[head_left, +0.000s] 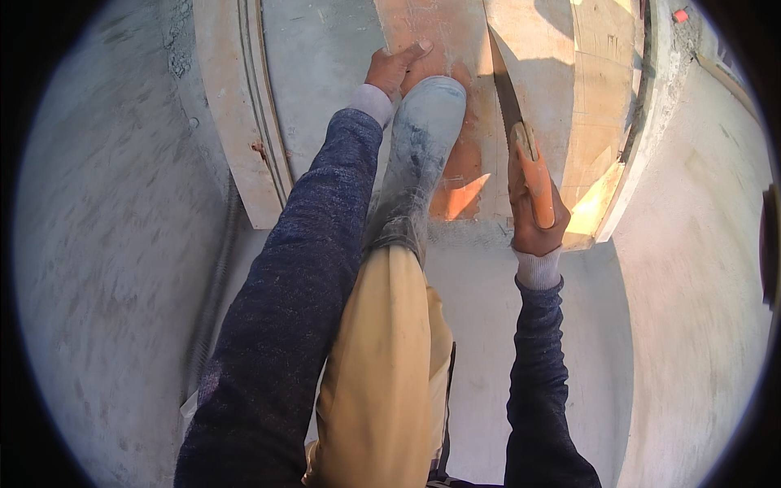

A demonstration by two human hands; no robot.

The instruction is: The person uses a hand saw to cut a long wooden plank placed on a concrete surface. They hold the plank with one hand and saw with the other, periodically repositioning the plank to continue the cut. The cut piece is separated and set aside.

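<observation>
My right hand grips the orange handle of a handsaw, whose blade runs forward over the pale wooden boards. My left hand rests at the edge of a reddish board, thumb stretched out; its other fingers are mostly hidden. Just right of that hand, my grey, dust-covered rubber boot stands on the same board, below a tan trouser leg. A lighter plywood strip lies right of the saw, partly in sunlight.
A grooved plank edges the boards on the left. Dusty grey concrete surrounds them on both sides. A corrugated conduit runs along the left, and a small red object lies at the upper right.
</observation>
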